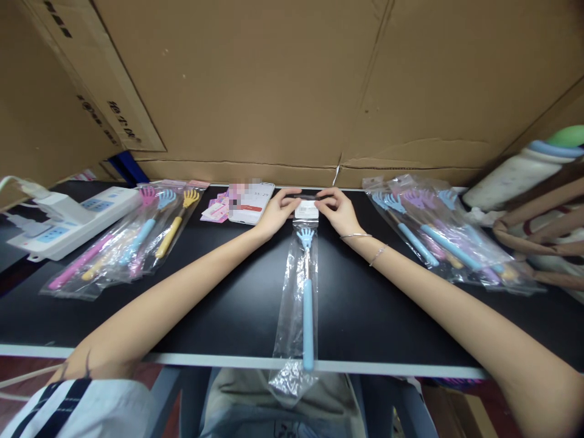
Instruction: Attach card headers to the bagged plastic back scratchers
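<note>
Nearest us, the crumpled end of a clear plastic sleeve hangs over the pale edge of the black table. Inside it we see a blue back scratcher, handle toward us, metal rod in the middle, small hand-shaped claw at the far end. Just beyond the claw sits a white label. The left hand is at its left side and the right hand at its right, thumbs and forefingers curved in at its edges; we cannot tell whether they pinch it or only touch it. The scratcher thus lies on the near side of both grips, between the forearms. To our left are more bagged scratchers, beside a white power strip; to our right, another bagged group. Farther back, left of the left hand, lie pink cards and a phone; at far right a pale bottle leans. Farthest, we face brown cardboard.
</note>
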Demonstrator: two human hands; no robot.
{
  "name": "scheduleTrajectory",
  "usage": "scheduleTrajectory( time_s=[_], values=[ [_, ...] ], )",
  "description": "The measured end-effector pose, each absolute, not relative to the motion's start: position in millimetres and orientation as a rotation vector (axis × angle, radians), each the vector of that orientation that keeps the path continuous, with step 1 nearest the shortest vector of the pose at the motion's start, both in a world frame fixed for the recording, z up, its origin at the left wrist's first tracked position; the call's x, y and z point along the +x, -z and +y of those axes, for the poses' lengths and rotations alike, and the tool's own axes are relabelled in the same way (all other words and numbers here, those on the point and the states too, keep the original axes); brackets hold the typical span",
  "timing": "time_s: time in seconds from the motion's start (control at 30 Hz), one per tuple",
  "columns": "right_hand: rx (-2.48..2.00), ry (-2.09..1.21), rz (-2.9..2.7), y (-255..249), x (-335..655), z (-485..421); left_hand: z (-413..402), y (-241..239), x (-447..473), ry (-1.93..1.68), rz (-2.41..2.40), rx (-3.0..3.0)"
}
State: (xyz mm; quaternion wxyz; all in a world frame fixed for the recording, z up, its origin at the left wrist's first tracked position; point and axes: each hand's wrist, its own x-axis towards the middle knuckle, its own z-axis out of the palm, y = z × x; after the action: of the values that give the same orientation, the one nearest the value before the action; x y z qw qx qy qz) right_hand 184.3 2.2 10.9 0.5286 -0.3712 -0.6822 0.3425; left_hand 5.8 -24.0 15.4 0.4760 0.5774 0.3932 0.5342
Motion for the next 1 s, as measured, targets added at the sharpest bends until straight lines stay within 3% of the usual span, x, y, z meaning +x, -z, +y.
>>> scheduleTrajectory(
  time_s=[0.67,1.0],
  values=[
    [-1.002,-0.726,-1.708,-9.9,183.9,0.4,-22.9,-14.5,5.6,-1.379,1.018,1.381],
    [-0.984,-0.862,-1.714,-10.9,183.0,1.3,-21.3,-12.8,4.6,-1.346,0.973,1.395]
  ],
)
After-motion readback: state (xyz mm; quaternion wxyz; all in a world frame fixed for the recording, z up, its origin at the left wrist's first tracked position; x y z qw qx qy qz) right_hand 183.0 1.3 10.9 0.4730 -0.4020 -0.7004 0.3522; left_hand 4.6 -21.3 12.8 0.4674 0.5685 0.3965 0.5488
